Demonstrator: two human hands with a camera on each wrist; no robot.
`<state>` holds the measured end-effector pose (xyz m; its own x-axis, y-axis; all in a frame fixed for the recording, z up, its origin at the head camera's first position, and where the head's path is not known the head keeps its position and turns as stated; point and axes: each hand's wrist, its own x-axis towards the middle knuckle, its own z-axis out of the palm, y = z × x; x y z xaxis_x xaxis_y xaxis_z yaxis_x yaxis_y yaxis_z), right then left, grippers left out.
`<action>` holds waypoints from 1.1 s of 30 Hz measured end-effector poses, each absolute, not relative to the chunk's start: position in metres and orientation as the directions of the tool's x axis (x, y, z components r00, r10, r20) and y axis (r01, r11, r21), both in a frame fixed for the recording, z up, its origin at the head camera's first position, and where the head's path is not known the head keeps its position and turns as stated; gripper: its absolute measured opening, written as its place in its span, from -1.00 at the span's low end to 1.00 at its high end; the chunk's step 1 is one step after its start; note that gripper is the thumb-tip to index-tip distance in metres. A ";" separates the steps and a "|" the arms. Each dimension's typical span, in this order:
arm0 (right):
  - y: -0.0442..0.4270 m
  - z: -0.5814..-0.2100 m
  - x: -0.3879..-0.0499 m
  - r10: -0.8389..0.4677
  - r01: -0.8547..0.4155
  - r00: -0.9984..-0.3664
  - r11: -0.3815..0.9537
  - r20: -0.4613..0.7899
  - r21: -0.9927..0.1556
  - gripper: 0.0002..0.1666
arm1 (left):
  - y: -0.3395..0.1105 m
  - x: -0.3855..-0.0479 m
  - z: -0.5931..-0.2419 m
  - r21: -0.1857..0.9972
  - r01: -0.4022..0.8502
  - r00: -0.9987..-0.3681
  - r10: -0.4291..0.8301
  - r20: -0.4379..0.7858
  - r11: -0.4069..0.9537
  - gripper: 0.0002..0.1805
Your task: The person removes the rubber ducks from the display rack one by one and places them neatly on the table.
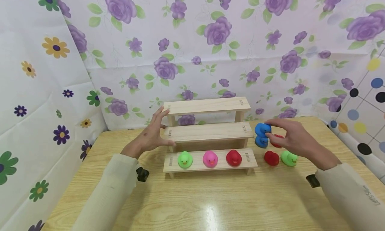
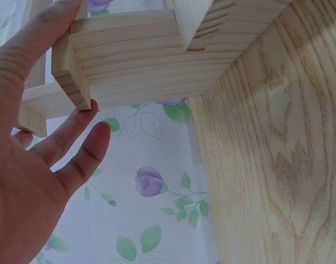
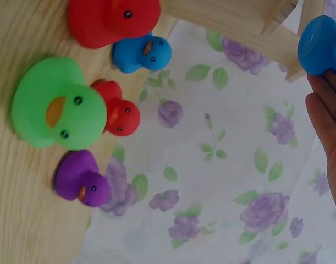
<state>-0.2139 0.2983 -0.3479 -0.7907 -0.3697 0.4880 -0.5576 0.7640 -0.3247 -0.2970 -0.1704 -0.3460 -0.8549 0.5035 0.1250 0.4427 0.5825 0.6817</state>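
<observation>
A three-step wooden rack (image 1: 207, 133) stands on the table. My left hand (image 1: 150, 134) grips its left side at the middle step; in the left wrist view the hand (image 2: 33, 170) has fingertips against the board's end (image 2: 71, 71). To the rack's right, my right hand (image 1: 296, 137) pinches a blue duck (image 1: 262, 128) above another blue duck (image 1: 261, 142). The right wrist view shows the held duck (image 3: 319, 47) off the table at the fingertips of the hand (image 3: 332, 126). On the lowest step sit a green duck (image 1: 184, 160), a pink duck (image 1: 210, 159) and a red duck (image 1: 234, 158).
Right of the rack are a red duck (image 1: 271, 158), a green duck (image 1: 289, 158) and another red duck (image 1: 276, 140), partly behind my right hand. A purple duck (image 3: 82, 179) shows in the right wrist view. Flowered cloth (image 1: 195, 40) hangs behind the table.
</observation>
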 end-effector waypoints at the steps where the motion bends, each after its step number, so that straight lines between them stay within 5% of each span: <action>1: 0.301 -0.348 -0.213 -0.365 -0.551 -0.796 0.767 0.483 -0.329 -0.54 | -0.171 -0.297 -0.346 0.681 0.446 -0.854 0.505 0.128 0.581 0.34; 33: 0.360 -0.377 -0.189 -0.278 -0.451 -0.833 0.841 0.477 -0.297 -0.52 | -0.170 -0.296 -0.345 0.680 0.450 -0.852 0.507 0.132 0.579 0.34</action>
